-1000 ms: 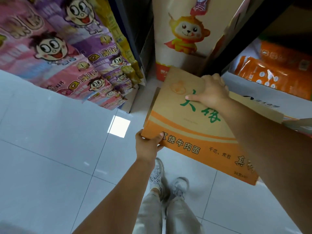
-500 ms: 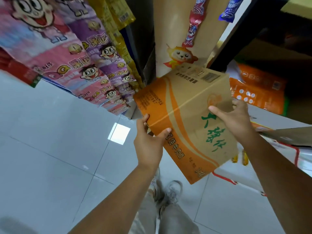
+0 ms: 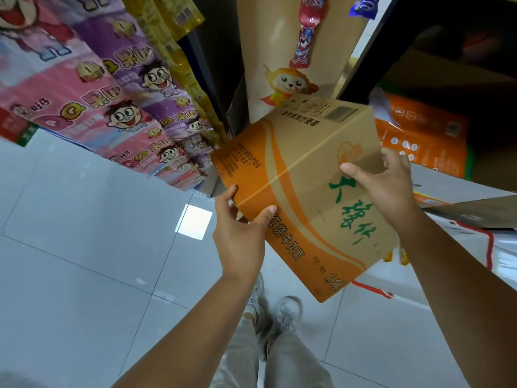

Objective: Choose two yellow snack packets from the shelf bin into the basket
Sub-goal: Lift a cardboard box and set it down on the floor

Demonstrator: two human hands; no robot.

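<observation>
While the box hangs tilted above the floor, the left hand grips its near orange corner with the thumb on top, and the right hand clasps its right edge, fingers curled behind. Up-left of the box hang yellow packets; pink packs lie left of it, orange packs to its right, and shoes below.

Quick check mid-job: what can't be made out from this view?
Head view:
Basket: nowhere in frame.
Hanging yellow packets: cut off by the top edge, print blurred.
Small yellow items: mostly hidden by the tilted brown-and-orange cardboard box that left hand and right hand hold.
</observation>
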